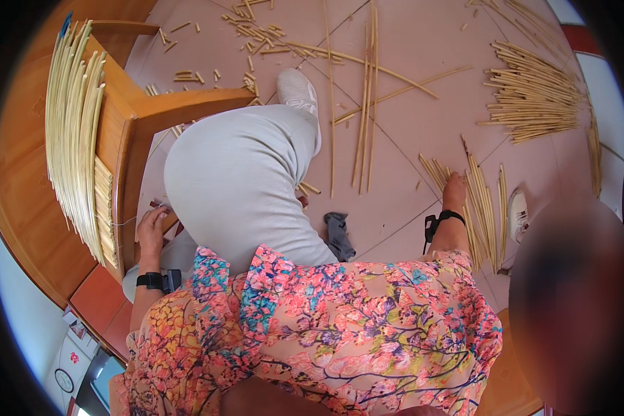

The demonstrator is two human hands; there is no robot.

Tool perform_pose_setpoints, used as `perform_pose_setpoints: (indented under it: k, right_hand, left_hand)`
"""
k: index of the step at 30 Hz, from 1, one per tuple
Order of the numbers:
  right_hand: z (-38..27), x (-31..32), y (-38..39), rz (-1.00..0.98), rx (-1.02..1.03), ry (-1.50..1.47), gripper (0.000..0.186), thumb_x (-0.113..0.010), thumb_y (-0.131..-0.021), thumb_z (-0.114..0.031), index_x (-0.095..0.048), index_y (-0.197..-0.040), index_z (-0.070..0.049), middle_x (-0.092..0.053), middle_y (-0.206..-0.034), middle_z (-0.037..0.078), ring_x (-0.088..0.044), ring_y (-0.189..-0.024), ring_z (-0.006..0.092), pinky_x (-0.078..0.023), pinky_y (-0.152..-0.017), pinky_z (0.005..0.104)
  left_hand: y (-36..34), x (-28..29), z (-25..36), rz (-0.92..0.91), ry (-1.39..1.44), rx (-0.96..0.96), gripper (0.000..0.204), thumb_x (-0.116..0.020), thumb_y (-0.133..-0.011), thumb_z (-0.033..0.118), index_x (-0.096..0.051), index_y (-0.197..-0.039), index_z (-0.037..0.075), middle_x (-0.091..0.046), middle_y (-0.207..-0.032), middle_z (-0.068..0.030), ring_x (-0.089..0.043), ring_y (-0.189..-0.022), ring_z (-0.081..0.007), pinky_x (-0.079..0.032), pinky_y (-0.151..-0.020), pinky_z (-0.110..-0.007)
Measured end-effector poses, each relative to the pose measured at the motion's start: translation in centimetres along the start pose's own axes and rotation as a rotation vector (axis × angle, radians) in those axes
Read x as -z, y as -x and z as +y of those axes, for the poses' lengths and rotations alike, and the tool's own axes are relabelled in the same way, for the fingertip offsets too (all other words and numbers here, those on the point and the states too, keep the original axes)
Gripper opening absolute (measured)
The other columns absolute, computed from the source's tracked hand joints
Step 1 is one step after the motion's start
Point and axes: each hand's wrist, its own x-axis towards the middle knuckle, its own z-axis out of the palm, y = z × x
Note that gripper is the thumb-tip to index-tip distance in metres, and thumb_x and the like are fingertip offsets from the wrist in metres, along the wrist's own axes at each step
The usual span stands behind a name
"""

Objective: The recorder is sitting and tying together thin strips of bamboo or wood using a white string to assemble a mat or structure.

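Note:
My right hand (455, 191) reaches down to the floor at the right, among long thin straw-coloured stalks (480, 202). Its fingertips are hidden from above, so whether they grip a stalk is unclear. My left hand (150, 230) is low beside the wooden bench (161, 111), its fingers drawn together near a small pale bit; what they hold is too small to make out. Close to that hand, a thin cord (126, 222) runs at the end of a row of stalks (73, 139) lying side by side along the bench.
Short cut stalk pieces (256, 35) litter the far floor. Several long stalks (366, 104) lie crossed ahead, and a fanned pile (534, 93) is at the far right. A dark grey cloth (338, 236) lies beside my leg. Another person's shoe (518, 213) stands near the right-hand stalks.

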Motion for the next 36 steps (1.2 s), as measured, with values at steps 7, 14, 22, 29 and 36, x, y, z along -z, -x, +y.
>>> perform_pose_setpoints:
  k: [7,14,22,29,36]
  right_hand:
    - [-1.1,0.2,-0.2,0.023,0.011,-0.100,0.010,-0.043,-0.079,-0.003,-0.048,-0.087,-0.006,-0.055,-0.087,0.018,-0.052,-0.086,0.0356,-0.045,-0.069,0.0446]
    - [-3.5,5.7,-4.1,0.036,0.078,-0.179,0.009,-0.046,-0.079,-0.007,-0.050,-0.087,-0.008,-0.056,-0.082,0.021,-0.054,-0.079,0.0389,-0.044,-0.063,0.0483]
    - [-11.9,16.4,-13.8,0.356,0.407,-0.387,0.012,-0.054,-0.077,-0.011,-0.047,-0.084,-0.003,-0.057,-0.074,0.022,-0.054,-0.075,0.0402,-0.042,-0.065,0.0477]
    - [-14.6,34.2,-10.2,0.446,0.476,-0.686,0.017,-0.060,-0.077,-0.016,-0.053,-0.088,-0.004,-0.058,-0.074,0.009,-0.054,-0.064,0.0257,-0.043,-0.058,0.0360]
    - [-7.4,44.7,-3.5,0.854,0.686,-1.185,0.028,-0.054,-0.085,-0.015,-0.054,-0.109,-0.001,-0.058,-0.103,0.008,-0.055,-0.092,0.0159,-0.045,-0.078,0.0261]
  left_hand:
    - [-1.8,-3.3,-3.6,0.044,0.249,0.047,0.018,-0.052,-0.079,0.002,-0.061,-0.094,0.001,-0.059,-0.092,-0.0111,-0.056,-0.090,-0.0225,-0.042,-0.080,-0.028]
    - [-2.3,-7.4,-4.9,0.125,0.190,-0.008,0.017,-0.054,-0.078,0.004,-0.063,-0.092,0.003,-0.060,-0.090,-0.0110,-0.057,-0.086,-0.0234,-0.043,-0.078,-0.028]
    - [-6.1,-8.1,-3.3,0.136,0.017,-0.067,0.016,-0.054,-0.079,0.010,-0.065,-0.091,0.008,-0.061,-0.090,-0.0129,-0.057,-0.088,-0.0290,-0.044,-0.078,-0.033]
    - [-8.9,-8.6,-6.0,0.077,0.037,0.005,0.022,-0.055,-0.079,0.011,-0.062,-0.100,0.007,-0.059,-0.101,-0.0158,-0.054,-0.098,-0.0299,-0.042,-0.085,-0.033]
    - [-6.5,-4.9,1.9,-0.058,0.151,-0.315,0.041,-0.051,-0.083,0.020,-0.047,-0.119,0.002,-0.052,-0.118,-0.0165,-0.050,-0.108,-0.0270,-0.038,-0.091,-0.032]
